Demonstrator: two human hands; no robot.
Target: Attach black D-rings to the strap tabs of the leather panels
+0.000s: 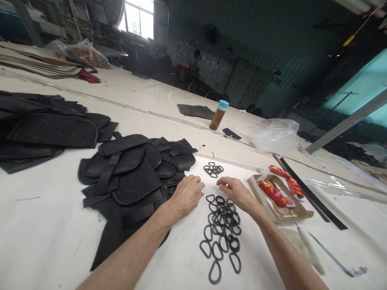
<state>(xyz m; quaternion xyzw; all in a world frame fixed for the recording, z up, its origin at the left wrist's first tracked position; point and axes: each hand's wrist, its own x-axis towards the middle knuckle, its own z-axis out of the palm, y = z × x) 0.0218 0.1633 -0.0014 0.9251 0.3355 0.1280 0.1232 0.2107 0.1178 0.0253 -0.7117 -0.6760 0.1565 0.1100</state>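
My left hand (189,192) rests beside the heap of black padded pieces (137,177), its fingers loosely bent and slightly apart, with nothing visible in them. Opposite it, my right hand (235,190) hovers at the far end of a spread of black D-rings (217,249); its fingers are bent and parted, and no ring shows in them. A smaller group of D-rings (213,169) lies just beyond the gap between both hands. The padded pieces have piped edges and straps, and lie stacked over one another.
Right of my right arm stands a cardboard box (281,217) with red-and-yellow packets (273,194). An awl-like tool (310,245) and a thin metal rod (332,257) lie nearer. Farther back are a bottle (219,115) and a clear plastic bag (273,135). Another black pile (54,129) sits left.
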